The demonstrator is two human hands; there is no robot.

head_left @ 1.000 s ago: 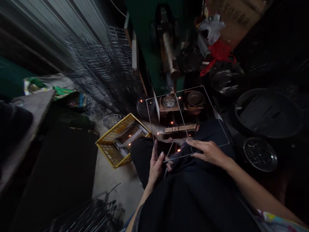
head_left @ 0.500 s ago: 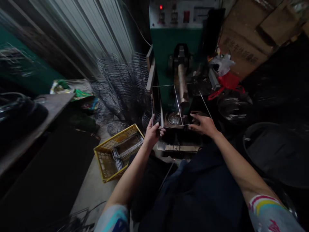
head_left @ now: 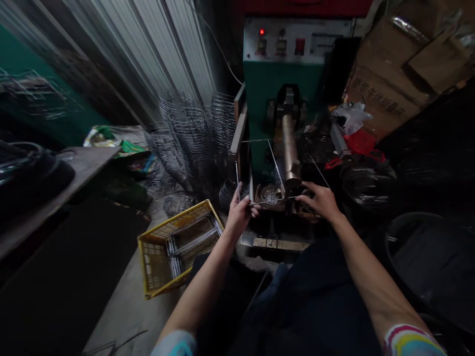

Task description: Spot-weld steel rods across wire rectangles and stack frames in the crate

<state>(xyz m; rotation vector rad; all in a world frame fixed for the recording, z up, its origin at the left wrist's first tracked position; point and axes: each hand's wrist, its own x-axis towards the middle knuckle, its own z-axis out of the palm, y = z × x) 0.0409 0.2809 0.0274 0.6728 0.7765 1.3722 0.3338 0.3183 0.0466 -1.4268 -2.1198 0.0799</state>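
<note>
Clamped together, with the left grip [head_left: 239,211], on the near-left corner of a wire frame [head_left: 267,201]; touching the near edge with the right grip [head_left: 319,199], cannot tell whether clamped. Held before a green machine [head_left: 282,74], by the tip of its stout metal arm [head_left: 290,146]. Looks rectangular, thin, greyish, spanned by one crossbar [head_left: 275,163].
</note>
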